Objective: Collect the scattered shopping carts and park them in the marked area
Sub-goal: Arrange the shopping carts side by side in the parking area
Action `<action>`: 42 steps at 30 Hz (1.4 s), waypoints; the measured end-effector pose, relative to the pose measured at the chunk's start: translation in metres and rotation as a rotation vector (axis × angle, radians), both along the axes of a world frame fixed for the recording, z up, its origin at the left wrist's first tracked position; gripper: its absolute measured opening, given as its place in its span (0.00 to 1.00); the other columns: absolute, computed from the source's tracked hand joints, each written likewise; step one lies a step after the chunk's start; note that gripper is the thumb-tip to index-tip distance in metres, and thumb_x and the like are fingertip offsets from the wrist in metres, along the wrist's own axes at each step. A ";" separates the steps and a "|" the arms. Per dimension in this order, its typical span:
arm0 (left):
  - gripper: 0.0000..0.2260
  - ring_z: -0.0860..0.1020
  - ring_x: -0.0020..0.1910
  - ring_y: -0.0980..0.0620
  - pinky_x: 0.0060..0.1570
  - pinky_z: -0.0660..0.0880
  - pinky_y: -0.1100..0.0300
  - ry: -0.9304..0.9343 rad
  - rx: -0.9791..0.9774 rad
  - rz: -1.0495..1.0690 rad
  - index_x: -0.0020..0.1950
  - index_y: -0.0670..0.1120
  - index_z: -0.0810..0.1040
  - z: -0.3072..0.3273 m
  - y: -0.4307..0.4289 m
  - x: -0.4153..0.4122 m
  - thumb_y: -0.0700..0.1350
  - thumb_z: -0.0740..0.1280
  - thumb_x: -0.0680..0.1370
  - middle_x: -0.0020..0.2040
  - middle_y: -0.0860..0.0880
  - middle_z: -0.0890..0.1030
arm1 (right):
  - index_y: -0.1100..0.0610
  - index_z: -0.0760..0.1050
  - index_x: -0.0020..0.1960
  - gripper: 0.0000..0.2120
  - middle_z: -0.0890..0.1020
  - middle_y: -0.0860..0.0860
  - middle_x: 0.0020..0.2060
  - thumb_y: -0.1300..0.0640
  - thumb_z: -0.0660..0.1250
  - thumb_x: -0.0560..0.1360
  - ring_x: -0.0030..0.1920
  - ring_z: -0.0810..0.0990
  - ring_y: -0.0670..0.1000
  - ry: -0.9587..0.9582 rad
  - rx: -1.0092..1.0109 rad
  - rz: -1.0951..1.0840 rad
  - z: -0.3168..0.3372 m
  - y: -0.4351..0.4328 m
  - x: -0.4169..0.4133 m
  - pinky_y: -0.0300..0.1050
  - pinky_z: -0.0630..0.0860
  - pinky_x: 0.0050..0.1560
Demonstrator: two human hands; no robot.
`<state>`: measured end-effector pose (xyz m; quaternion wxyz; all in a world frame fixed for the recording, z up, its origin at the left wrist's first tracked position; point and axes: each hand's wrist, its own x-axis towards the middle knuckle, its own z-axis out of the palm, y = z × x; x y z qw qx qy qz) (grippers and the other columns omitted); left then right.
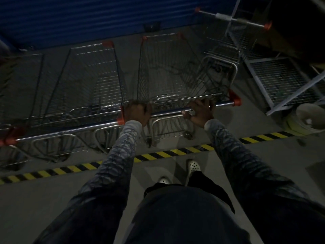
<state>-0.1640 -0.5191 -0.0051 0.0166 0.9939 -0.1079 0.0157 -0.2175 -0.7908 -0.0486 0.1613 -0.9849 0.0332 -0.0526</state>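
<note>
A wire shopping cart [168,71] with orange corner caps stands in front of me, beyond a yellow-and-black striped line [158,154] on the floor. My left hand [136,111] grips the left end of its handle bar [167,112]. My right hand [198,110] grips the same bar further right. A second cart [98,76] is parked right beside it on the left, its handle [66,132] running to the frame's left edge. A third cart [232,41] stands at an angle at the back right.
A blue corrugated wall [88,18] closes the space behind the carts. A white wire-mesh rack [281,81] leans at the right, with a pale bucket [307,118] near it. My feet in white perforated shoes [192,167] stand on grey concrete just behind the line.
</note>
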 end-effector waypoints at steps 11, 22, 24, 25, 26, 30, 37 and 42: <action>0.20 0.75 0.57 0.38 0.59 0.69 0.45 -0.152 -0.026 -0.048 0.51 0.43 0.83 -0.022 0.029 0.002 0.55 0.56 0.79 0.53 0.44 0.83 | 0.48 0.80 0.57 0.32 0.80 0.48 0.61 0.27 0.52 0.72 0.64 0.72 0.59 -0.061 -0.028 0.023 0.002 0.003 -0.005 0.52 0.54 0.65; 0.21 0.72 0.57 0.39 0.57 0.73 0.49 -0.135 -0.082 0.003 0.47 0.42 0.84 -0.023 0.024 0.000 0.54 0.57 0.78 0.51 0.44 0.82 | 0.49 0.81 0.53 0.28 0.81 0.47 0.55 0.29 0.55 0.73 0.60 0.74 0.57 -0.153 -0.040 -0.001 -0.001 0.003 -0.008 0.50 0.55 0.62; 0.22 0.73 0.57 0.39 0.58 0.73 0.49 -0.130 -0.082 0.011 0.47 0.42 0.84 -0.025 0.023 0.000 0.54 0.56 0.77 0.51 0.44 0.82 | 0.48 0.81 0.53 0.29 0.81 0.47 0.56 0.28 0.55 0.73 0.60 0.74 0.57 -0.137 -0.044 -0.001 -0.001 0.003 -0.007 0.50 0.55 0.62; 0.22 0.72 0.57 0.39 0.57 0.73 0.49 -0.123 -0.084 0.021 0.46 0.42 0.84 -0.026 0.023 0.000 0.55 0.56 0.77 0.51 0.44 0.82 | 0.48 0.81 0.53 0.29 0.81 0.47 0.57 0.28 0.54 0.73 0.61 0.74 0.57 -0.131 -0.048 0.000 -0.002 0.003 -0.007 0.50 0.55 0.62; 0.22 0.72 0.58 0.39 0.56 0.74 0.49 -0.112 -0.092 0.033 0.46 0.42 0.84 -0.027 0.023 0.001 0.55 0.55 0.77 0.51 0.44 0.81 | 0.48 0.81 0.53 0.29 0.81 0.47 0.57 0.28 0.54 0.73 0.61 0.74 0.58 -0.128 -0.053 -0.002 -0.002 0.003 -0.007 0.50 0.55 0.62; 0.22 0.71 0.58 0.38 0.54 0.75 0.48 -0.093 -0.097 0.044 0.48 0.43 0.83 -0.026 0.023 0.001 0.56 0.55 0.77 0.52 0.45 0.81 | 0.48 0.80 0.54 0.30 0.80 0.47 0.57 0.28 0.53 0.73 0.61 0.72 0.57 -0.113 -0.063 -0.003 -0.003 0.003 -0.007 0.50 0.54 0.63; 0.21 0.71 0.60 0.37 0.53 0.75 0.46 -0.097 -0.105 0.057 0.49 0.44 0.83 -0.022 0.020 -0.002 0.56 0.57 0.78 0.54 0.44 0.81 | 0.48 0.80 0.54 0.28 0.80 0.47 0.55 0.29 0.54 0.74 0.60 0.74 0.57 -0.150 -0.041 0.000 -0.005 0.002 -0.008 0.51 0.55 0.64; 0.22 0.72 0.60 0.37 0.54 0.75 0.46 -0.088 -0.111 0.049 0.48 0.44 0.83 -0.023 0.021 -0.001 0.56 0.56 0.78 0.54 0.44 0.81 | 0.48 0.80 0.54 0.29 0.79 0.47 0.55 0.28 0.53 0.74 0.60 0.73 0.57 -0.141 -0.041 0.011 -0.005 0.002 -0.008 0.51 0.55 0.64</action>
